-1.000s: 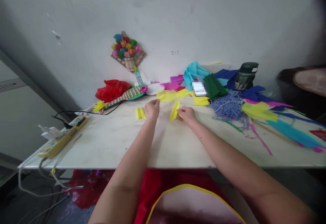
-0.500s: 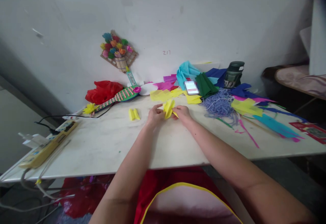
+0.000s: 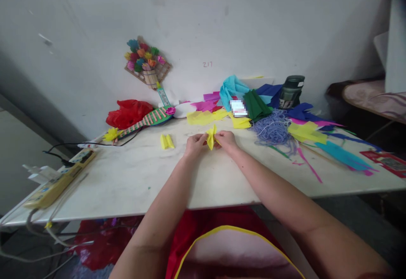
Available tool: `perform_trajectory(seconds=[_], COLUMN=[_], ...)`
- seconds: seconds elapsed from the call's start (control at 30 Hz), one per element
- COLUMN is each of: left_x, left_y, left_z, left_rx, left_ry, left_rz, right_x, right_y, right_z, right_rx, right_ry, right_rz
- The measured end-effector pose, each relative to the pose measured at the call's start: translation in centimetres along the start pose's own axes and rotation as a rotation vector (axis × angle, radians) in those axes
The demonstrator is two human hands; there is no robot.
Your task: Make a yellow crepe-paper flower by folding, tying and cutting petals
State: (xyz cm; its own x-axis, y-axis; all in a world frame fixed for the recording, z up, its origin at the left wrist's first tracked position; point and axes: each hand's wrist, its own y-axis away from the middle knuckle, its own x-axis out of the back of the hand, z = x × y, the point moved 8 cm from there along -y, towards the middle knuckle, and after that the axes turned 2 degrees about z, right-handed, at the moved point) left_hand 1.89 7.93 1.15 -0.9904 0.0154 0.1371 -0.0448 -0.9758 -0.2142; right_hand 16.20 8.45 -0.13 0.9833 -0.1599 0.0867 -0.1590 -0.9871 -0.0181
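Observation:
A piece of yellow crepe paper point(image 3: 211, 138) is pinched between my two hands above the middle of the table. It is gathered at its centre and fans out at top and bottom. My left hand point(image 3: 196, 145) grips its left side, and my right hand point(image 3: 226, 140) grips its right side, fingertips bent around it. To the left, two small folded yellow paper pieces point(image 3: 166, 141) lie on the white tabletop point(image 3: 127, 186). Flat yellow sheets point(image 3: 199, 118) rest just behind my hands.
A decorated lute-shaped craft point(image 3: 155, 117) and a red plastic bag point(image 3: 128, 114) lie at back left, with a power strip point(image 3: 60, 181) at the left edge. Purple yarn point(image 3: 272, 129), green paper point(image 3: 256, 105), a phone point(image 3: 238, 108) and a dark green bottle point(image 3: 291, 92) stand or lie at right.
The yellow paper has turned and been drawn in at its middle, so it now looks narrower, like a bow. My left hand has shifted slightly right, with its fingers closer in.

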Motion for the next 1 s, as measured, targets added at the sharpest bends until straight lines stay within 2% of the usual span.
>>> perform_trajectory(seconds=[0.13, 0.27, 0.5, 0.63, 0.73, 0.87, 1.0], left_x=[0.7, 1.5, 1.4, 0.4, -0.1, 0.2, 1.2], left_y=[-0.2, -0.2, 0.1, 0.5, 0.7, 0.9, 0.9], left_z=[-0.4, -0.1, 0.7, 1.3, 1.3, 1.0, 1.2], left_rx=[0.025, 0.013, 0.011, -0.021, 0.001, 0.059, 0.029], left_ry=[0.001, 0.146, 0.344, 0.321, 0.278, 0.222, 0.127], left_rz=[0.097, 0.178, 0.123, 0.056, 0.055, 0.138, 0.232], right_x=[0.1, 0.3, 0.7, 0.5, 0.3, 0.0, -0.1], right_y=[0.3, 0.3, 0.2, 0.2, 0.2, 0.3, 0.6], right_z=[-0.3, -0.3, -0.2, -0.2, -0.1, -0.4, -0.7], right_rx=[0.011, 0.015, -0.006, -0.017, -0.014, 0.019, 0.037], right_ry=[0.011, 0.031, 0.115, 0.177, 0.19, 0.158, 0.143], right_rz=[0.005, 0.014, 0.054, 0.031, 0.016, -0.006, -0.009])
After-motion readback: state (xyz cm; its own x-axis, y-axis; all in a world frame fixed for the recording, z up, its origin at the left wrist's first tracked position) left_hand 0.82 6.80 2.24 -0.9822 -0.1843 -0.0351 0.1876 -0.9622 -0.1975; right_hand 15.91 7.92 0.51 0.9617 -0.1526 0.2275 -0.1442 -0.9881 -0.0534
